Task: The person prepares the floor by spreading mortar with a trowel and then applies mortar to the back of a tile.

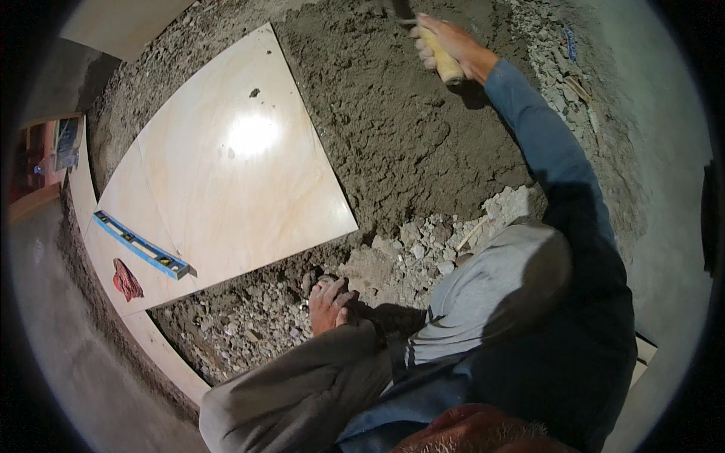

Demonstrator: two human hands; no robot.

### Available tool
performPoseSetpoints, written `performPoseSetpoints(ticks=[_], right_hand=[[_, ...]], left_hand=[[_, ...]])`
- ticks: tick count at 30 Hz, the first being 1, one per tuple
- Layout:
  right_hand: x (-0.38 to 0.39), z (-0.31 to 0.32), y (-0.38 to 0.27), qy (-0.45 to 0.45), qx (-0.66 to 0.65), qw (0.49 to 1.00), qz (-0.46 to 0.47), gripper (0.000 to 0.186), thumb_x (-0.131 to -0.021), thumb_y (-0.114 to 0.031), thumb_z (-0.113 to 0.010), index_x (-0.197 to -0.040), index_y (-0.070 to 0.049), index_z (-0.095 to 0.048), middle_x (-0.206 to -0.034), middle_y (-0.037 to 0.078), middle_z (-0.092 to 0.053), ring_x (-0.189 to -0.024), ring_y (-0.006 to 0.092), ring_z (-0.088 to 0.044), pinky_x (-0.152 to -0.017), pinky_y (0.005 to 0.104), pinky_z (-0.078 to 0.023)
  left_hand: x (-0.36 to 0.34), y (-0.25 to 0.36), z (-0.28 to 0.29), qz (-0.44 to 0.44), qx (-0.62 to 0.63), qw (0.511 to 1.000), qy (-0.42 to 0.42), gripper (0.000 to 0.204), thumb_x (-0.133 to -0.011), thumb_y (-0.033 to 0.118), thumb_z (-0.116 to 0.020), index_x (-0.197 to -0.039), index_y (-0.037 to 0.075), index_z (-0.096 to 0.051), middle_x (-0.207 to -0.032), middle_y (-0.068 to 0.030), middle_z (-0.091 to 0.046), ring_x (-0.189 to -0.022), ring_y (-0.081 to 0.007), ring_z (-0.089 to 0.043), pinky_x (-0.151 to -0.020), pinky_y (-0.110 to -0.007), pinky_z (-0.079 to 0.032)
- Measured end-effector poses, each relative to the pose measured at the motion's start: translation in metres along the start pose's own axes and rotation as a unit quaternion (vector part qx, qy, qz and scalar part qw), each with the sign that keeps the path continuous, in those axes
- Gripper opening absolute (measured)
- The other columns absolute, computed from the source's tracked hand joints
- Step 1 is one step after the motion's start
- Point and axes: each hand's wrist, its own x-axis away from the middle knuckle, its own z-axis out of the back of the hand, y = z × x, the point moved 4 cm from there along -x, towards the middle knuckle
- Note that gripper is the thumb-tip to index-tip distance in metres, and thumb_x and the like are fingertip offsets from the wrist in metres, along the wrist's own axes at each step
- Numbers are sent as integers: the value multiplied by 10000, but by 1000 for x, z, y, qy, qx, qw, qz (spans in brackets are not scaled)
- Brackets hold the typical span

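The right hand [457, 44] is gripping a trowel with a pale yellow, cylindrical handle [451, 69]; its fingers are wrapping around the handle from the left. The trowel's dark metal blade [401, 7] is extending beyond the upper edge of view, over the far part of the mortar, so its contact is not clear. The left hand [328, 308] is resting low beside the knee, near the gravel, with its fingers curling inward — whether it is holding anything cannot be told.

A rough, dark grey bed of wet mortar [393, 143] is lying below and left of the trowel. Loose, pale grey gravel [249, 328] is bordering it on the near side. A large, glossy, cream stone-like slab [242, 192] is adjoining the mortar on the left and carrying a small dark crumb [254, 93]. On a narrower cream slab [137, 195] farther left, a long, blue-framed spirit level [138, 243] is lying flat — any marking on it is too small to read. A crumpled red cloth [128, 282] is lying just beside the level.
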Motion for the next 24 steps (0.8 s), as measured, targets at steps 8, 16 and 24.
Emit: performPoseSetpoints(ticks=[8, 16, 24], right_hand=[[-40, -38, -4, -83, -31, 995, 35, 436, -1029, -411, -542, -1184, -5, -509, -801, 24, -514, -627, 100, -535, -503, 248, -501], [19, -122, 11, -93, 112, 989, 4, 597, -1021, -409, -544, -1399, 12, -352, -849, 64, -538, -658, 106, -573, -485, 247, -526], [0, -94, -32, 13, 739, 601, 305, 356, -995, -310, -555, -1226, -40, -540, -1020, 204, -664, -952, 373, -672, -832, 497, -533]], left_hand=[[2, 4, 6, 9, 6, 1000, 10, 335, -931, 247, -469, -1160, 115, -674, -1407, -110, -545, -1304, -345, -473, -1117, -540, -301], [1, 3, 8, 10, 7, 1000, -7, 323, -941, 227, -472, -1176, 114, -663, -1413, -111, -539, -1325, -349, -462, -1116, -549, -304], [1, 1, 8, -1, 19, 1000, 4, 332, -945, 227, -456, -1172, 107, -666, -1413, -117, -532, -1333, -353, -451, -1129, -551, -289]])
